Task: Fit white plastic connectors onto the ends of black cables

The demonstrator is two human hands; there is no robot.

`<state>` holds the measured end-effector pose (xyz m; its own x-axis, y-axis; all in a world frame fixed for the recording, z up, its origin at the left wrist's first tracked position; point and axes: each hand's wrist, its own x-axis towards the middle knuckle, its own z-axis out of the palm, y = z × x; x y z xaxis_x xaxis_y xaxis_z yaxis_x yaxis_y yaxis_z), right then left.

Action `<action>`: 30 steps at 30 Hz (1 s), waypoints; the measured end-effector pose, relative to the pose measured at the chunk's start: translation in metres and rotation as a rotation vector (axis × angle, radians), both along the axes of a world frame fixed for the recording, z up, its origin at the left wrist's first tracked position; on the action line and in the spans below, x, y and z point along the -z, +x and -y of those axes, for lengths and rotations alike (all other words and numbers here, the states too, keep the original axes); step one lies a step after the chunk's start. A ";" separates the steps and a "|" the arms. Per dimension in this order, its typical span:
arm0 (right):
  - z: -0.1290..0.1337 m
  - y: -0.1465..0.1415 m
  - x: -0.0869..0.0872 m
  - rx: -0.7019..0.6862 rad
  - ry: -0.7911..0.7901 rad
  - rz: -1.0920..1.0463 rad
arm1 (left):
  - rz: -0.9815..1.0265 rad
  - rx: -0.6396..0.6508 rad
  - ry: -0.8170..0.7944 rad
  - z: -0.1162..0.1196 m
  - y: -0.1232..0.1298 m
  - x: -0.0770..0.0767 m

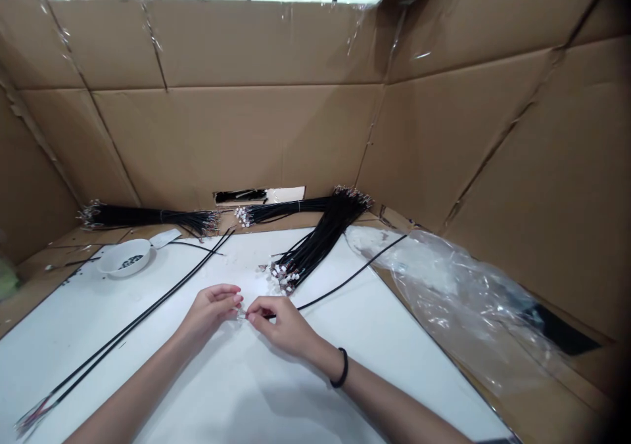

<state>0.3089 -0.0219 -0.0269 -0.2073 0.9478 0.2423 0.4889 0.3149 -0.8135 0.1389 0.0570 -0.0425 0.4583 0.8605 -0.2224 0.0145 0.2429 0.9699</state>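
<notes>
A black cable (340,287) runs from the upper right of the white board to my right hand (279,319), whose thumb and fingers pinch it close to its end. At that end, between both hands, is a small pale piece (241,314), perhaps a connector with thin wires; it is too small to make out fully. My left hand (215,307) has its fingers curled at the left side of this piece, fingertips close together. Whether they grip the piece or a wire I cannot tell exactly. Behind the hands lies a thick bundle of black cables (320,244) with white connectors (284,274).
Two long black cables (142,316) lie diagonally on the white board (187,404). A white bowl (123,260) with small dark parts stands left. More cable bundles (142,215) lie along the cardboard wall (236,135). Crumpled clear plastic (458,293) covers the right side.
</notes>
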 end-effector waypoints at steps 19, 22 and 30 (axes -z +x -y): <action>0.013 0.010 -0.016 0.049 -0.257 -0.231 | 0.049 0.224 -0.057 0.030 -0.001 -0.018; 0.012 0.010 -0.016 0.036 -0.275 -0.242 | 0.006 0.226 -0.051 0.030 -0.003 -0.017; 0.013 0.010 -0.016 0.039 -0.279 -0.269 | 0.003 0.287 -0.065 0.029 -0.005 -0.019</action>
